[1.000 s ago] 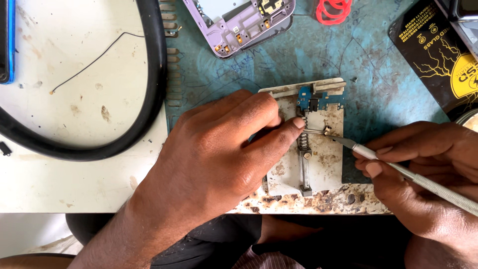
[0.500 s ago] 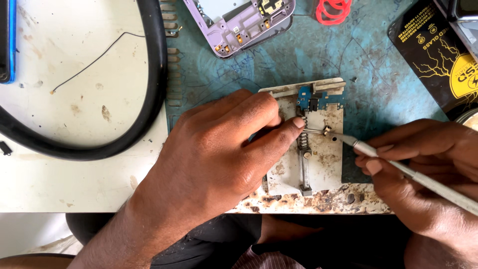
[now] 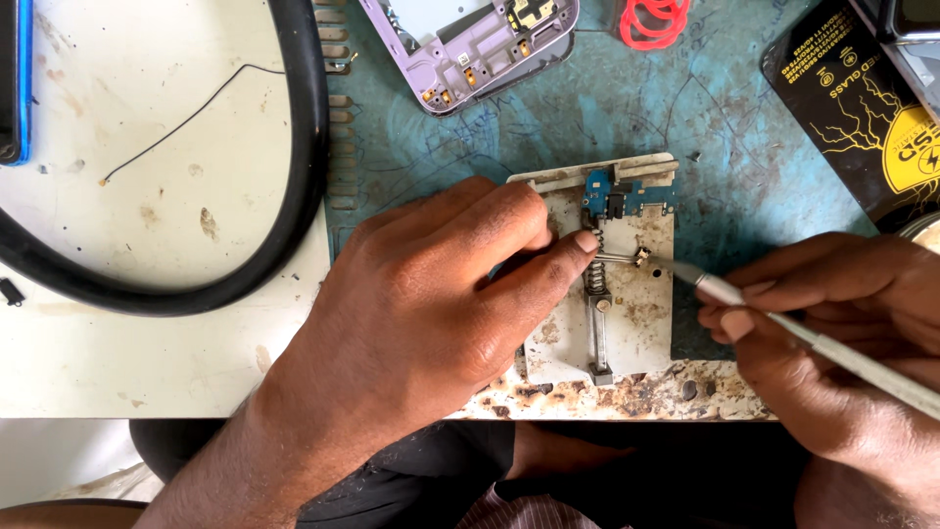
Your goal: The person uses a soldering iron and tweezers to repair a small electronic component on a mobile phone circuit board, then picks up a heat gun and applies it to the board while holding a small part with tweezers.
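Note:
A small blue circuit board [image 3: 632,193] sits clamped at the top of a worn metal holder plate [image 3: 636,323] with a spring rail down its middle. My left hand [image 3: 421,304] rests over the plate's left side, fingers pinched on thin tweezers [image 3: 617,257]. The tweezer tips hold a tiny metal part [image 3: 642,257] just below the board. My right hand [image 3: 832,333] grips a slim pen-like tool with a white shaft [image 3: 783,323]. Its metal tip points left and ends just right of the tiny part.
The plate lies on a scratched teal mat [image 3: 441,147] near the bench's front edge. A purple phone frame [image 3: 480,39] and red rings [image 3: 654,20] lie at the back, a black-and-yellow packet [image 3: 852,108] at the right. A thick black cable loop [image 3: 294,176] curves on the left.

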